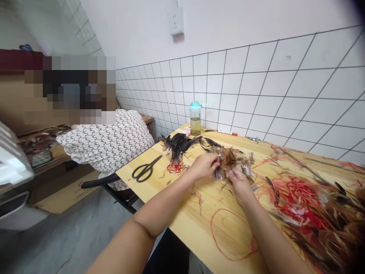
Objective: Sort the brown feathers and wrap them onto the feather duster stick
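Note:
My left hand (204, 165) and my right hand (238, 182) meet over a small bunch of brown and grey feathers (231, 160) on the wooden table (199, 224). Both hands have their fingers closed on the bunch, the left pinching its near-left side, the right gripping its lower edge. A pile of dark feathers (178, 144) lies just beyond my left hand, with a tangle of red thread (174, 167) under it.
Black scissors (145, 170) lie near the table's left edge. A bottle with a teal cap (195, 118) and a red marker (227, 132) stand by the tiled wall. A big heap of feathers and red thread (310, 213) fills the right side. Another person (110, 142) sits at the left.

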`<state>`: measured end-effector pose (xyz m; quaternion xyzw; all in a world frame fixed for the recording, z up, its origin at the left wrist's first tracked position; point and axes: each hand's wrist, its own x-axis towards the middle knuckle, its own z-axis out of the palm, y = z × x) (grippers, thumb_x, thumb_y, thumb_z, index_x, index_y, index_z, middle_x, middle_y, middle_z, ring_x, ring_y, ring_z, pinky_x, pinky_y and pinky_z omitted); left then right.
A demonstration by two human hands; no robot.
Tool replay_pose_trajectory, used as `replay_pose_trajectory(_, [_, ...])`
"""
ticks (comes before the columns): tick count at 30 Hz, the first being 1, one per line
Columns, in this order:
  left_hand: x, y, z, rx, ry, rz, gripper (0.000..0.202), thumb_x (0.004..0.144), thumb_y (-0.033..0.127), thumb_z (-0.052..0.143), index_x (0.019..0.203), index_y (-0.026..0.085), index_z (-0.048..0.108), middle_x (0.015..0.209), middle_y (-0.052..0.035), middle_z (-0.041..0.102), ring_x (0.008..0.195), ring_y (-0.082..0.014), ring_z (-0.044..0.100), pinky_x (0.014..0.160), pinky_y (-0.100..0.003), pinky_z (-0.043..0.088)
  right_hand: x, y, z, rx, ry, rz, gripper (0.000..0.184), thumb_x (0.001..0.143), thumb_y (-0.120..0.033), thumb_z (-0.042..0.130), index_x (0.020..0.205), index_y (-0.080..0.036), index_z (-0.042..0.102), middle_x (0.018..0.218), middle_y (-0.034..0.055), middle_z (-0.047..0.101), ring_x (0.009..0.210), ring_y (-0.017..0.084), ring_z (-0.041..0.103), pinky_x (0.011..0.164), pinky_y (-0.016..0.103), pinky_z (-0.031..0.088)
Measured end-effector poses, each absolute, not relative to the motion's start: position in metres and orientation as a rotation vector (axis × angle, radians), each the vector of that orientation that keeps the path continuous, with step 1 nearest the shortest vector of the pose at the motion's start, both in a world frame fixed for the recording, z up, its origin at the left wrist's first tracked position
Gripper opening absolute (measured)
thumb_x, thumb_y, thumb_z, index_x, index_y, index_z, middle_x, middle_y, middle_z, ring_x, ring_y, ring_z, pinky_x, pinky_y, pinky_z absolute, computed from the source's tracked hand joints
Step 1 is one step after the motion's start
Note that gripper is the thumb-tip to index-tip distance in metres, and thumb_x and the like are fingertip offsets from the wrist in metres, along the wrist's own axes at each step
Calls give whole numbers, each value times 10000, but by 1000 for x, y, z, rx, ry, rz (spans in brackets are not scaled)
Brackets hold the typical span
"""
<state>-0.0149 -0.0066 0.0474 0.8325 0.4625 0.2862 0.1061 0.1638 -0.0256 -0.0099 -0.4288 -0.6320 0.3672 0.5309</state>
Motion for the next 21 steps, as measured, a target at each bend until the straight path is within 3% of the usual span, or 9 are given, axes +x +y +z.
replay_pose_trajectory(4, [-19, -14, 56, 2482, 1213, 731, 133, 791, 123, 577, 858, 152, 687, 848, -35, 715, 753, -147, 614, 680, -216, 430, 167, -29, -6, -1107, -1762, 689, 396, 838, -532, 513, 600, -227, 595, 694, 41, 511, 761, 221, 502, 770, 367, 427])
replay_pose_trajectory(8, [-25, -13, 66, 2503, 1098, 558, 151, 796, 177, 632, 906, 111, 710, 866, -56, 728, 730, -146, 603, 638, -212, 412, 170, -28, -6, -1155, -1870, 544, 407, 843, -548, 505, 596, -243, 610, 654, 48, 561, 718, 229, 516, 741, 366, 456])
replay_pose_trajectory(14, [-25, -5, 58, 2525, 830, 442, 177, 867, 232, 615, 970, 136, 722, 991, -50, 750, 824, -146, 632, 739, -208, 451, 174, -33, -4, -1192, -1911, 502, 418, 826, -560, 517, 566, -235, 559, 616, 32, 547, 644, 199, 513, 627, 306, 450])
replay_pose_trajectory(21, [-15, -3, 46, 2546, 948, 534, 261, 931, 320, 564, 1058, 139, 702, 1117, -93, 734, 967, -201, 661, 808, -249, 473, 182, -26, -19, -1297, -1856, 552, 352, 811, -508, 515, 597, -230, 544, 619, 14, 567, 640, 189, 531, 629, 295, 431])
